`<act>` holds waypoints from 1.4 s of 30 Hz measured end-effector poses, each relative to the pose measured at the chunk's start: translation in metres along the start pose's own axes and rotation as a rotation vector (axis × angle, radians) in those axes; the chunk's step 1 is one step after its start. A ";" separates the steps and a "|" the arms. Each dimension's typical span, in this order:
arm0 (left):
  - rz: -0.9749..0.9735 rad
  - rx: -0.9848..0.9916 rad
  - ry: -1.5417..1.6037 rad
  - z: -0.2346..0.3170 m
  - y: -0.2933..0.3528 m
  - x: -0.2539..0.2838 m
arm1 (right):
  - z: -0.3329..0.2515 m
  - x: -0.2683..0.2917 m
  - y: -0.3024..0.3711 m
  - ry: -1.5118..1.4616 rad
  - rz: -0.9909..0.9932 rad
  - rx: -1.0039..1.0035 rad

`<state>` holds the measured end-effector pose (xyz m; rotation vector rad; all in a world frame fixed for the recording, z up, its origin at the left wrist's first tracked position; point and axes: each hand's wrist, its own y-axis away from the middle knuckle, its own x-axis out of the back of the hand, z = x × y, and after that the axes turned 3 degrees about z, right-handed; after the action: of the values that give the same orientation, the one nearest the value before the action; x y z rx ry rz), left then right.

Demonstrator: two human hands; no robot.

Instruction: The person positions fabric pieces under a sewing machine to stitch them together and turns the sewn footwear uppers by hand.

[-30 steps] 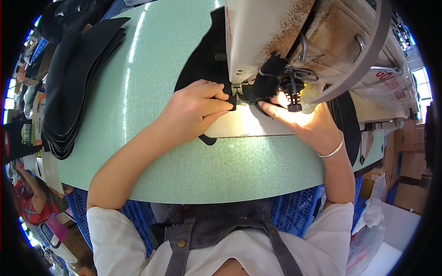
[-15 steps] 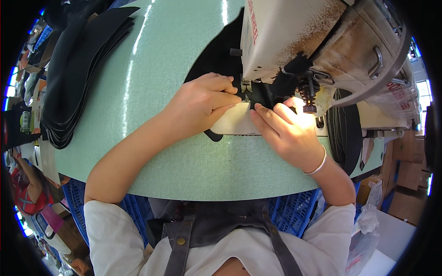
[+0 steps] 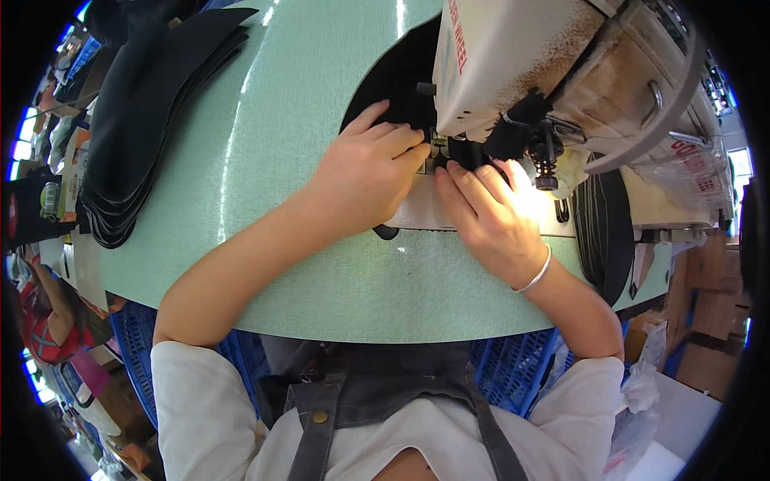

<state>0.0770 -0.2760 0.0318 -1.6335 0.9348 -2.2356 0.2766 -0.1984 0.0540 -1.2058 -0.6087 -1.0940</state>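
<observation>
A large black sheet piece (image 3: 393, 80), perhaps leather or fabric, lies under the head of a sewing machine (image 3: 513, 64). My left hand (image 3: 365, 172) is on its near part, left of the presser foot (image 3: 438, 146). Its fingertips are pinched close to the foot, and another finger sticks out over the sheet. Just right of the foot, my right hand (image 3: 499, 212) has its fingers bent and pressed together on black material, lit by the machine's lamp. What lies beneath the fingers is mostly hidden. A small rounded black tip (image 3: 387, 232) shows below my left hand.
Black cut pieces are stacked at the left of the green table (image 3: 321, 280); another black stack (image 3: 603, 232) lies right of the machine. Blue plastic crates (image 3: 513, 365) stand below the table edge. A co-worker in red (image 3: 56, 321) is at the far left.
One finger of my left hand has lifted away from the others, and that hand's back has turned slightly. My right hand stays beside the presser foot. The whole view has shifted a little.
</observation>
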 end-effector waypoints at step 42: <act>-0.219 -0.217 -0.259 0.015 -0.020 0.058 | 0.035 -0.003 0.023 -0.254 0.113 -0.262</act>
<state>0.0731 -0.2961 0.0916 -2.1556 0.9987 -2.0380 0.3017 -0.1654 0.0519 -1.6044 -0.5942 -0.9524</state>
